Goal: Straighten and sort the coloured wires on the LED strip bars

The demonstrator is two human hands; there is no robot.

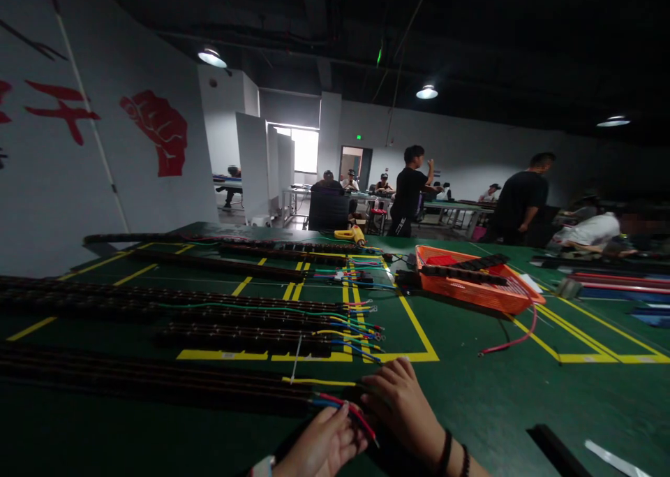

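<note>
Low in the middle, my left hand (327,441) pinches a red wire (361,421) between thumb and fingers, with a blue wire (325,403) beside it. These wires come out of the right end of a long black cable chain (157,379) lying on the green table. My right hand (405,407) is curled just to the right, palm down. A yellow wire (319,381) runs up to its fingertips, which seem closed on the wire's dark end. A thin white cable tie (296,358) stands up by that wire.
Several more cable chains (251,337) with coloured wire ends lie behind, across yellow tape lines. An orange basket (471,297) holds black chain pieces; a red cable (516,341) hangs from it. A yellow heat gun (353,235) lies at the far edge. A black strip (557,452) is front right. People stand beyond.
</note>
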